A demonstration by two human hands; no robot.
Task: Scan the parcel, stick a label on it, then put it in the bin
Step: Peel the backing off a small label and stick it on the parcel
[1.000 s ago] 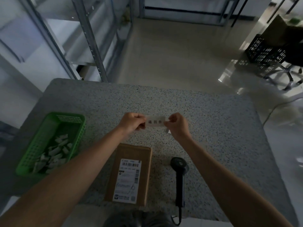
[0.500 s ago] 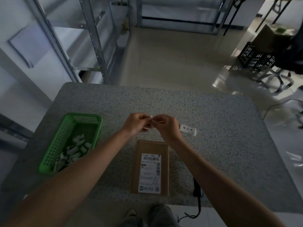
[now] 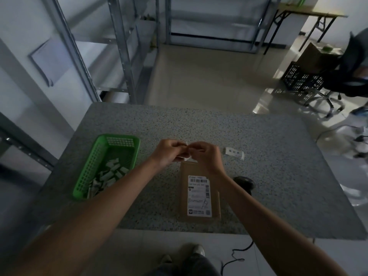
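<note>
A flat brown cardboard parcel (image 3: 200, 193) with a white shipping label lies on the speckled table (image 3: 278, 176), near its front edge. Just above the parcel's far end, my left hand (image 3: 169, 153) and my right hand (image 3: 205, 156) meet, both pinching a small white label (image 3: 186, 157) between the fingertips. Most of that label is hidden by my fingers. A second white label with dark characters (image 3: 235, 152) lies on the table to the right of my right hand. The black scanner (image 3: 246, 183) lies right of the parcel, partly behind my right forearm.
A green plastic basket (image 3: 93, 168) with several white label strips stands at the left of the table. Metal shelving stands beyond the table's far left. A black crate (image 3: 300, 79) and an office chair (image 3: 348, 80) are on the floor at the far right.
My hands have come together from holding a label stretched between them. One label now lies on the table at the right. The view has shifted, so parcel and basket appear further right.
</note>
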